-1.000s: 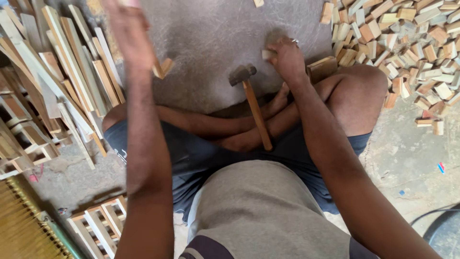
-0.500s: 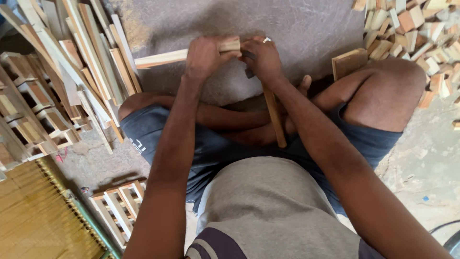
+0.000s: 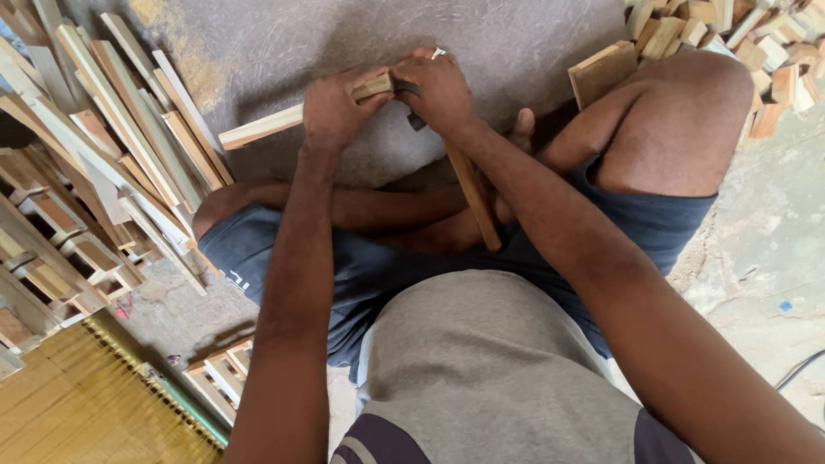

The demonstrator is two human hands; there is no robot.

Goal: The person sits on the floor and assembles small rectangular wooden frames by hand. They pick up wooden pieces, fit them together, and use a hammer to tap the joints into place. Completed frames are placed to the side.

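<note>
Seated cross-legged, both hands now meet: left hand [image 3: 333, 110] clamps the wooden slat [image 3: 266, 127], lifted since a second ago; right hand [image 3: 443, 86] pinches its end, hammer [image 3: 468, 185] resting idle

A woodworking shop floor: stacked wooden slats [image 3: 112, 129], offcut blocks [image 3: 730, 43], hammer [image 3: 468, 185].

slat [image 3: 266, 126] before knees, between hands | strip pile [image 3: 112, 137] left | blocks [image 3: 739, 43] right | hammer [image 3: 468, 185] probably on legs

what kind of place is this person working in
Probably a small woodworking workshop with floor seating. Long wooden slats are heaped at one side, small cut blocks at the other, and a hammer lies across the person's lap while both hands grip a wooden strip.
</note>
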